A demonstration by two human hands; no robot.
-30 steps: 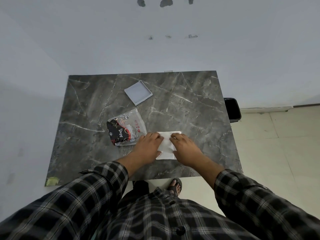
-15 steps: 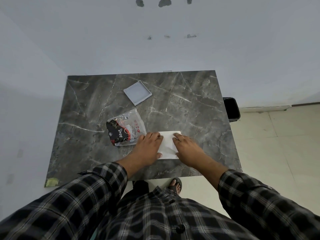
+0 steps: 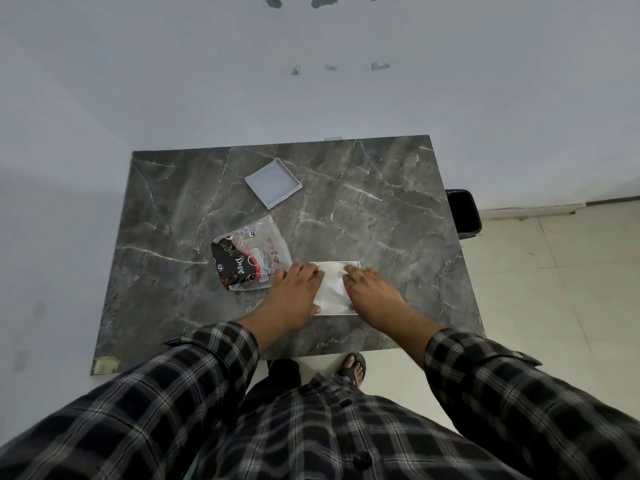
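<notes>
- A pale wall with a few chipped patches stands behind a dark grey marble table (image 3: 381, 202), and cream floor tiles run off to the right.
- Near the table's front edge, about midway across, a white folded sheet (image 3: 333, 289) lies flat on the stone (paper or thin cloth, I can't quite make out which from here).
- The left hand (image 3: 294, 294) lies palm down over the sheet's left part. Its fingers are straight and close together, pointing away from the body and pressing the sheet to the table.
- The right hand (image 3: 372, 294) does the same on the sheet's right part, its fingers flat and extended. Only a strip of white shows between the two hands.
- Just left of the left hand sits a crinkled packet (image 3: 249, 259), part black with red and gold print, part clear plastic.
- Farther back, well apart from the rest, a shallow square grey tray (image 3: 273, 183) rests turned cornerwise.
- A black bin (image 3: 464, 211) stands on the floor against the table's right side.
- A sandalled foot (image 3: 353, 368) shows under the near edge, between two dark checked sleeves.
</notes>
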